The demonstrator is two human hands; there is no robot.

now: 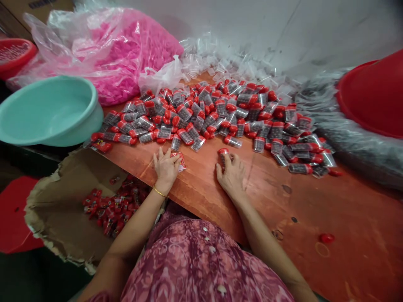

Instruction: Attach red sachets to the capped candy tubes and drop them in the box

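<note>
Below the front edge of the pile, my left hand [166, 168] rests over the table with its fingers spread. Its index finger and thumb touch a small red printed card [181, 162], partly covered by them. To the right, my right hand [233, 174] curls its fingers around a small clear container with a red cap [223, 152], cap pointing away from me. Beyond both hands spreads a heap of similar red-capped containers [195, 113] with dark contents.
A torn-edged carton [59, 209] holding red packets stands below the table's left edge. A turquoise basin [50, 109] and a bag of pink pieces [126, 50] are at left. Clear cups [226, 58] lie behind the heap. A red tub [374, 96] sits on plastic bags at right.
</note>
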